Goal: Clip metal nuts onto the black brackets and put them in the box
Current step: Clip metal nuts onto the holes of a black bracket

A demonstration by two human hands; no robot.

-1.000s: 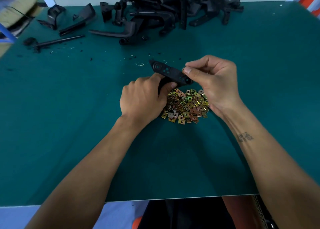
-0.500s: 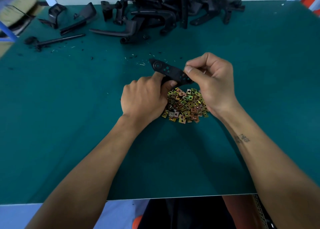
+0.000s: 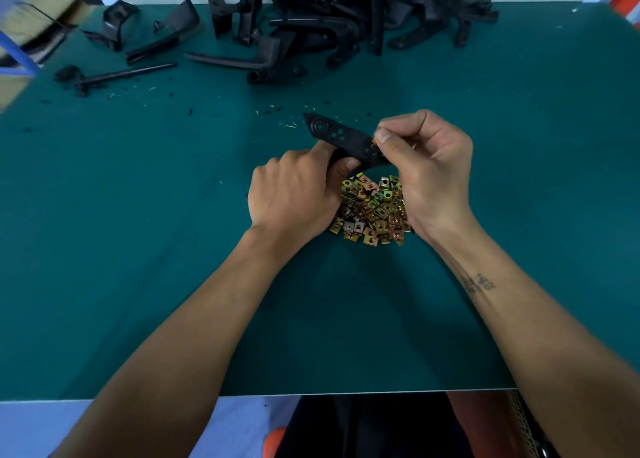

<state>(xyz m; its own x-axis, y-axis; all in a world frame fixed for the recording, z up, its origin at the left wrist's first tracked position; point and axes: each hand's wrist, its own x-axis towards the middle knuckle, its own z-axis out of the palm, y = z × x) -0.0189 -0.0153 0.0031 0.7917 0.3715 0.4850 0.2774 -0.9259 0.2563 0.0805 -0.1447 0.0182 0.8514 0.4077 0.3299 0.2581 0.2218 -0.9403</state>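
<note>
Green desk (image 3: 104,249): a felt-like mat covers it; black crumbs and pale slivers lie scattered toward the far side.
Far left: a loose rod (image 3: 128,73) and a few stray black parts near the desk's corner.
Spare brackets (image 3: 346,24): a heap along the far edge, well apart from both hands.
Left hand (image 3: 294,198): fingers curled round the near end of the bracket, thumb pressed up against its underside; it steadies the part.
Bracket (image 3: 343,137): held just above the desk between the hands. Its long axis runs from far-left, where the round boss sits, down to near-right, where the perforated tip meets the right hand.
Nut (image 3: 374,141): only a small brassy edge shows at the bracket's right rim, under the right thumb; whether it is fully seated I cannot tell.
Right hand (image 3: 426,173): thumb and forefinger pinch narrowly on the nut at the bracket's rim, the other fingers curled behind.
Nuts (image 3: 372,208): a heap of brass-coloured clips on the desk directly below the bracket, between the wrists, touching or nearly touching both hands.
Key relation: the nut must slide leftward along the rim, so the right hand pushes while the left braces.
Box: not in view.
</note>
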